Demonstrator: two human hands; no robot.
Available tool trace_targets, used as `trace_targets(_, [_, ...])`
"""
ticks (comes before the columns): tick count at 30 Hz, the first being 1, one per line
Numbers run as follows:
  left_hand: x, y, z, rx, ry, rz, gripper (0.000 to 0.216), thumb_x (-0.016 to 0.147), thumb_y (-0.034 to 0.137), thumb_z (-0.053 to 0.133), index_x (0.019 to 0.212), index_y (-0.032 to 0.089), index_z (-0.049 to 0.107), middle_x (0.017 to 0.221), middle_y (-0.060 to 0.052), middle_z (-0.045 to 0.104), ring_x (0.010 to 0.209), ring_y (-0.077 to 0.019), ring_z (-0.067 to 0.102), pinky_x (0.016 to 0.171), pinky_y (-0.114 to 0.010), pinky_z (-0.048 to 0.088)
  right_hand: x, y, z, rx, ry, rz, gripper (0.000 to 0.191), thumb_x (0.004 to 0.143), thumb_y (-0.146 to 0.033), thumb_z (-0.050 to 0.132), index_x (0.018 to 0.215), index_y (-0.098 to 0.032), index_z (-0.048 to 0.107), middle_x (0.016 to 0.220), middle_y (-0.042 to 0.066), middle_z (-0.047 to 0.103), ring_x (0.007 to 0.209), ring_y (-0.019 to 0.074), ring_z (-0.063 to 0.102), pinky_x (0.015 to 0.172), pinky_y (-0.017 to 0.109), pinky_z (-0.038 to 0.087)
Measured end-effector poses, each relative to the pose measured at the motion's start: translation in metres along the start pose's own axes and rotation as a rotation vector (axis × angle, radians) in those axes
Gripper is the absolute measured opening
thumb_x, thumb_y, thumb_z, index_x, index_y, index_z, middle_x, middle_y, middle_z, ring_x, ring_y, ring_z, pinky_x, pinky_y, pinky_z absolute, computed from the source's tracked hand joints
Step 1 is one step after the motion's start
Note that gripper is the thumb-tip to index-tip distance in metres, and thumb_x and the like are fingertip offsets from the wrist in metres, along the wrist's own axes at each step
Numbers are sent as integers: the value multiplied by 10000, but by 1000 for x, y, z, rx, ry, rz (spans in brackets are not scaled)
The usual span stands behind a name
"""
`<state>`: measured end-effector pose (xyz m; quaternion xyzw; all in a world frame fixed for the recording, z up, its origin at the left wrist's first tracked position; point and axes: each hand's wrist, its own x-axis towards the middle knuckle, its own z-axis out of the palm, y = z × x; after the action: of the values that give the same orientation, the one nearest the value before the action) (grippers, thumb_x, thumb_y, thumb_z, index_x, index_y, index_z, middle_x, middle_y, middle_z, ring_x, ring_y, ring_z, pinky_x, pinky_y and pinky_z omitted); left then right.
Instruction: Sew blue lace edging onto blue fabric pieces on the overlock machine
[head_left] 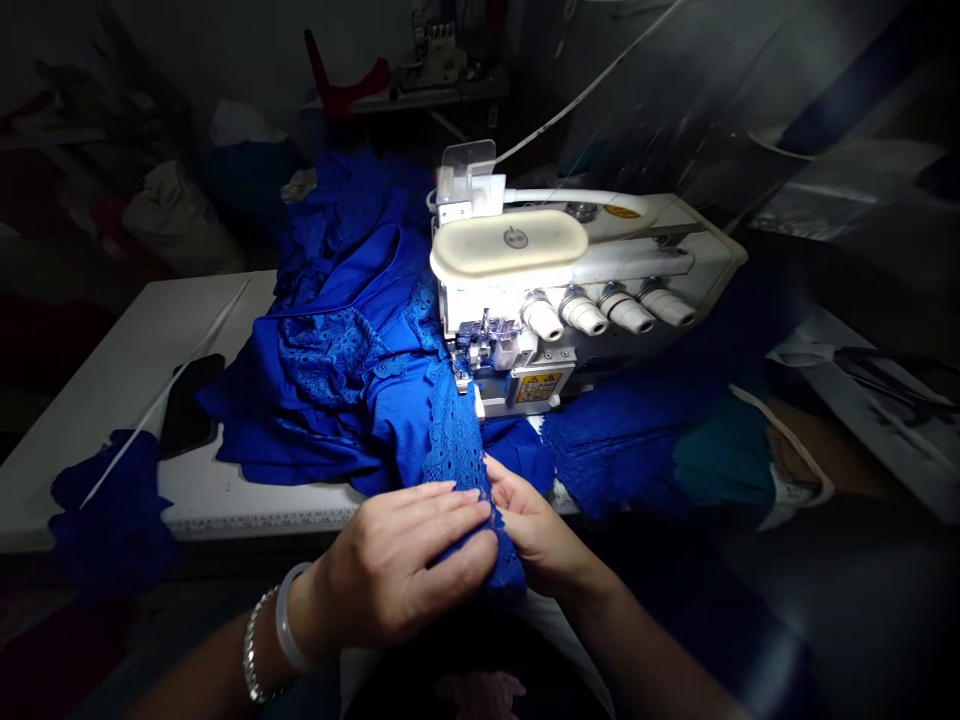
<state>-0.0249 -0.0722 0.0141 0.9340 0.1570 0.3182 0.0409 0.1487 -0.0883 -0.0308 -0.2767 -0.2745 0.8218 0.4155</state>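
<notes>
A strip of blue lace fabric [457,440] runs from under the presser-foot area of a white overlock sewing machine [510,250] toward me, over the table's front edge. My left hand [420,560] lies across the near end of the lace, its fingers together on top and its thumb bent close by, holding the cloth. On the other side, my right hand [536,530] pinches the edge of the same lace between thumb and fingers, partly hidden by the cloth. A heap of blue garments with lace panels [330,350] is joined to or lies beside the strip, left of the needle.
A dark phone [191,405] and a thin white strip [169,390] lie on the white table [97,350] at left. Blue scraps [112,500] hang over its front edge. More blue cloth [622,450] lies right of the machine. Another sewing machine [435,55] stands behind.
</notes>
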Motion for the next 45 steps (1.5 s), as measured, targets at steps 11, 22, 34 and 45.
trace_targets(11, [5,-10,5,68,22,-19,223,950,128,442,1000,115,658,1052,-116,745,1033,-214,703,938,-367,583,9,-14,5,54,6,-21,369,817,-264,728,1159,-194,608,892,37,739,724,110,686,675,189,511])
trace_targets(22, [-6,-36,8,-106,89,-214,272,972,167,396,1162,148,591,1136,-116,718,1149,-219,647,1137,-484,390,16,-17,-12,-871,339,-296,202,800,-370,676,775,-169,679,752,49,657,741,192,590,695,300,470])
trace_targets(34, [-1,-83,-11,-424,190,-499,230,936,287,545,1104,177,657,987,-41,748,863,-186,718,904,-322,541,13,-10,-20,-292,188,34,288,715,-360,815,862,-179,647,749,-11,667,670,99,609,666,219,483])
trace_targets(45, [6,-3,-4,13,-15,-102,322,990,122,318,1055,93,632,1098,-123,731,1101,-193,671,1033,-358,513,6,-16,-7,33,68,-45,469,794,-306,759,1232,-209,624,919,41,751,816,154,701,805,276,540])
